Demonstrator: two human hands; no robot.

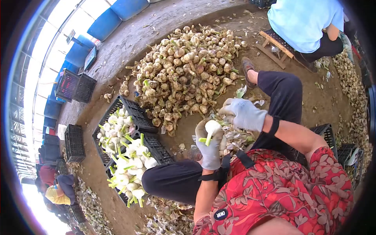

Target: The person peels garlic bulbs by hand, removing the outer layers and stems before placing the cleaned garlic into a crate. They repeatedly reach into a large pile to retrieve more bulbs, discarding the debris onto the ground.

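My left hand, in a pale work glove, holds a peeled white garlic bulb with a short green stem pointing down. Close by on the right, my right hand, gloved too, has its fingers curled in; anything between them is hidden. It is apart from the bulb. Beyond my hands lies a large heap of unpeeled garlic with dry brownish skins. To the left, black plastic crates hold clean white garlic bulbs with trimmed green stems. Loose garlic skins are scattered beneath my hands.
Another person in a light blue shirt sits at the upper right beside a wooden frame. Dark crates and blue barrels stand along the left. Several people work at the lower left. Peelings cover the ground near my legs.
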